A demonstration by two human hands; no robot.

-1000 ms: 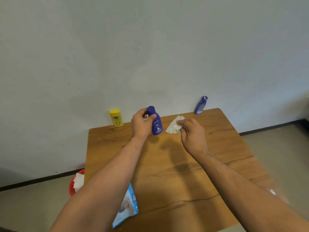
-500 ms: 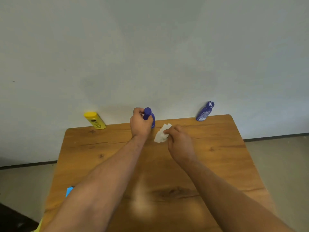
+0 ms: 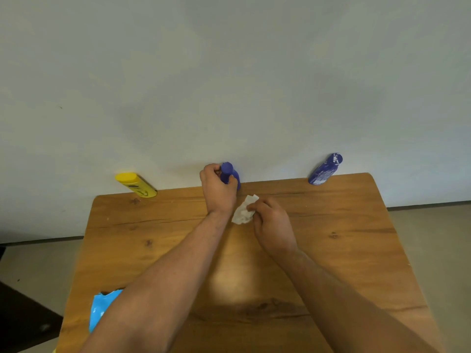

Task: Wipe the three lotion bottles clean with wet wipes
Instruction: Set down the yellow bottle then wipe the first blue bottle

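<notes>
Gripping dark blue lotion bottle [image 3: 227, 171] at neck, left hand [image 3: 219, 192] curls round it at far desk [image 3: 331, 250] edge. Head view: bottle likely light, stiff, slick plastic; neck or waist is best hold. Right hand [image 3: 272, 222] pinches crumpled wet wipe [image 3: 243, 211] just right of bottle. Yellow bottle [image 3: 136, 186] stands well left of it, second blue bottle [image 3: 325, 170] well right.
</notes>
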